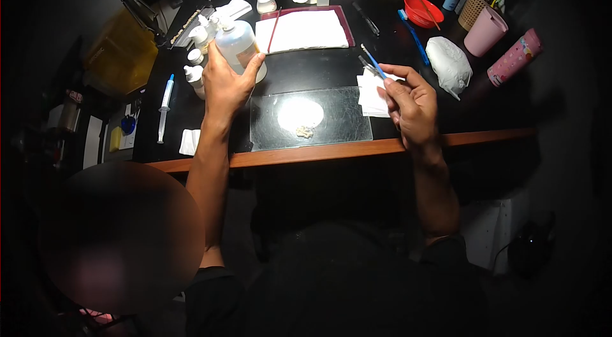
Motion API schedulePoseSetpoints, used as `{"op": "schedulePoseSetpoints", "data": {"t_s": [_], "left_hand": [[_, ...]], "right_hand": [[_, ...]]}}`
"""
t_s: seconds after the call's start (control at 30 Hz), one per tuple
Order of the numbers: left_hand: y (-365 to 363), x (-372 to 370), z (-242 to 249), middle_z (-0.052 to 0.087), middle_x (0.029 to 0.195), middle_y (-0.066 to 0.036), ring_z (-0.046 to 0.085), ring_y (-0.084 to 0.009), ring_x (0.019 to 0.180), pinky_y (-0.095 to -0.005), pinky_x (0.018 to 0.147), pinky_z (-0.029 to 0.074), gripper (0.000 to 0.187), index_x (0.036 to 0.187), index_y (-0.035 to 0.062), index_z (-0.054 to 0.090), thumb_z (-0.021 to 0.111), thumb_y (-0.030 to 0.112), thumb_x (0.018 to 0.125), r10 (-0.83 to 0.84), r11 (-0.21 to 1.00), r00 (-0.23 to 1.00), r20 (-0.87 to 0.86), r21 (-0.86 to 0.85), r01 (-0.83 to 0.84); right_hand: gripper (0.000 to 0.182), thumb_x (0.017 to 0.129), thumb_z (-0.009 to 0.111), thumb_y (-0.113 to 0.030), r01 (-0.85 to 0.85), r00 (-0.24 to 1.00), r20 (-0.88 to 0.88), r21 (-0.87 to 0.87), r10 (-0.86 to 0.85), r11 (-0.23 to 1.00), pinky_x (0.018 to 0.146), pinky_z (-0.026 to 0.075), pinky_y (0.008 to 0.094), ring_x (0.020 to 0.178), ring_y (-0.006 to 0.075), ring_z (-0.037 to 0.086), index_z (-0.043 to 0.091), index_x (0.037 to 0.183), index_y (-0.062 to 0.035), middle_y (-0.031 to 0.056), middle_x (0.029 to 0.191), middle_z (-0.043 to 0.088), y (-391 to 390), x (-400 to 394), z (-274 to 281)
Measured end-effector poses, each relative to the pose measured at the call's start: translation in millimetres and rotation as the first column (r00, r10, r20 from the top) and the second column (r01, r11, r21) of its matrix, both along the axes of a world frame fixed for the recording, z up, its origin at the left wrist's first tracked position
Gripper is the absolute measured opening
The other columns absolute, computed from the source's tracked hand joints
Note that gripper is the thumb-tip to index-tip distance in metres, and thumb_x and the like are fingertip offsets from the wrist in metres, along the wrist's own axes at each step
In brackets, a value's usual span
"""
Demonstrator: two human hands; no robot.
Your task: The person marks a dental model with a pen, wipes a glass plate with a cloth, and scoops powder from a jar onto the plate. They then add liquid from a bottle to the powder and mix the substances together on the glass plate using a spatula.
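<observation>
My left hand [231, 82] is wrapped round a translucent plastic bottle [234, 36] with a label, at the left of the desk. Between the fingers of my right hand [413, 101] is a thin blue-handled tool [373, 60] with a pale tip pointing up and left. A dark slender tool shows beside it; its kind is unclear. Below that hand lies a stack of white paper [375, 101]. A scratched glass plate [268, 123] rests at the desk's front edge between my hands, bearing a small pale lump [305, 132] and a bright lamp reflection.
White dropper bottles [194, 74] stand left of my left hand, near a syringe [166, 107]. Behind lies white paper on a maroon folder [347, 25]. To the right are a red bowl [422, 12], blue toothbrush [414, 37], white plastic bag [449, 64] and pink cup [484, 31].
</observation>
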State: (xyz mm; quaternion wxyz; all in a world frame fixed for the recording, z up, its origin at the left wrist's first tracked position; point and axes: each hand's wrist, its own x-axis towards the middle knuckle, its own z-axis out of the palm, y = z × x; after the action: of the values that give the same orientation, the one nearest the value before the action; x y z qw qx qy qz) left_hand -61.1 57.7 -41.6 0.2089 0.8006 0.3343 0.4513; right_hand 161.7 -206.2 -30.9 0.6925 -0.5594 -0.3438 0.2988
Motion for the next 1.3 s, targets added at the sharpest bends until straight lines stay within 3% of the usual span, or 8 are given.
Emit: {"op": "schedulePoseSetpoints", "data": {"t_s": [0.13, 0.23, 0.37, 0.67, 0.8, 1.03, 1.17, 1.3], "left_hand": [[-3.7, 1.4, 2.6, 0.076, 0.116, -0.028, 0.078, -0.042, 0.106, -0.0486, 0.093, 0.061, 0.073, 0.133, -0.0048, 0.056, 0.094, 0.034, 0.084, -0.004, 1.0, 1.0, 0.011, 0.019, 0.004], [-1.8, 1.5, 1.9, 0.076, 0.115, -0.028, 0.078, -0.0417, 0.106, -0.0482, 0.093, 0.061, 0.073, 0.133, -0.0047, 0.056, 0.094, 0.034, 0.084, 0.003, 1.0, 1.0, 0.014, 0.03, -0.004], [-2.1, 1.6, 0.9, 0.076, 0.114, -0.028, 0.078, -0.0417, 0.105, -0.0476, 0.093, 0.061, 0.071, 0.131, -0.0044, 0.057, 0.094, 0.035, 0.085, -0.003, 1.0, 1.0, 0.015, 0.016, 0.003], [1.2, 3.7, 0.0, 0.077, 0.113, -0.027, 0.079, -0.0406, 0.103, -0.0483, 0.091, 0.062, 0.072, 0.128, -0.004, 0.058, 0.096, 0.036, 0.082, -0.02, 0.999, 0.999, 0.048, 0.03, 0.018], [1.6, 4.6, -0.8, 0.077, 0.112, -0.026, 0.079, -0.0398, 0.103, -0.0476, 0.09, 0.062, 0.071, 0.127, -0.0031, 0.059, 0.097, 0.034, 0.081, -0.022, 1.0, 0.998, 0.064, 0.021, 0.021], [-7.9, -7.1, 11.9, 0.076, 0.11, -0.016, 0.078, -0.0283, 0.099, -0.0406, 0.087, 0.064, 0.066, 0.129, 0.0019, 0.062, 0.099, 0.018, 0.077, -0.12, 0.985, 0.943, 0.309, 0.155, 0.074], [-58.4, -46.4, 48.6, 0.071, 0.121, -0.016, 0.074, -0.0294, 0.105, -0.0431, 0.091, 0.062, 0.067, 0.135, 0.005, 0.07, 0.094, 0.011, 0.072, -0.033, 0.943, 0.999, 0.034, 0.333, 0.02], [-89.0, -82.6, 56.6, 0.067, 0.12, -0.012, 0.069, -0.0324, 0.112, -0.0454, 0.096, 0.058, 0.069, 0.136, 0.0136, 0.075, 0.086, 0.009, 0.068, 0.06, 0.902, 0.935, -0.349, 0.421, 0.099]], "right_hand": [[0.025, 0.108, 0.065, -0.007, 0.093, 0.995, 0.022, 0.014, -0.094, 0.996, 0.047, 0.036, 0.0196, 0.053, 0.0007, 0.047, 0.07, 0.131, 0.0014, -0.0022, 0.071, 0.058, 3.6, 13.2, -0.8], [0.027, 0.108, 0.065, -0.008, 0.045, 0.995, 0.08, 0.082, -0.051, 0.996, 0.047, 0.036, 0.0197, 0.054, 0.0011, 0.047, 0.069, 0.133, 0.0018, -0.0014, 0.072, 0.059, 0.9, 8.5, -3.5], [0.026, 0.108, 0.065, -0.009, -0.082, 0.996, -0.017, 0.033, 0.082, 0.996, 0.048, 0.039, 0.0206, 0.055, 0.0027, 0.049, 0.07, 0.132, 0.0006, -0.0001, 0.075, 0.06, 2.3, -9.9, -4.2], [0.026, 0.109, 0.063, -0.009, 0.074, 0.997, 0.015, 0.027, -0.074, 0.997, 0.051, 0.044, 0.0211, 0.051, 0.0024, 0.048, 0.07, 0.131, 0.0024, -0.0011, 0.071, 0.058, 5.8, 18.4, -6.0], [0.027, 0.108, 0.065, -0.009, 0.019, 0.991, 0.134, 0.052, -0.026, 0.998, 0.066, 0.055, 0.0226, 0.055, 0.0019, 0.051, 0.071, 0.133, 0.0003, -0.0023, 0.076, 0.06, 2.3, -7.3, -4.0], [0.025, 0.101, 0.074, -0.009, -0.001, 0.934, 0.357, -0.013, 0.006, 1.0, 0.069, 0.05, 0.0256, 0.075, 0.0073, 0.065, 0.077, 0.124, 0.0007, 0.0037, 0.086, 0.073, 0.6, -45.2, -9.3], [0.025, 0.1, 0.075, -0.007, -0.059, 0.957, 0.285, 0.033, 0.048, 0.998, 0.069, 0.05, 0.0253, 0.078, 0.0076, 0.065, 0.079, 0.124, -0.0002, 0.0052, 0.087, 0.076, -5.5, -37.2, -15.2], [0.026, 0.099, 0.075, -0.006, -0.101, 0.957, 0.276, 0.052, 0.083, 0.994, 0.069, 0.049, 0.025, 0.077, 0.0069, 0.064, 0.079, 0.124, -0.0008, 0.0049, 0.086, 0.075, -8.3, -37.0, -12.3]]}}
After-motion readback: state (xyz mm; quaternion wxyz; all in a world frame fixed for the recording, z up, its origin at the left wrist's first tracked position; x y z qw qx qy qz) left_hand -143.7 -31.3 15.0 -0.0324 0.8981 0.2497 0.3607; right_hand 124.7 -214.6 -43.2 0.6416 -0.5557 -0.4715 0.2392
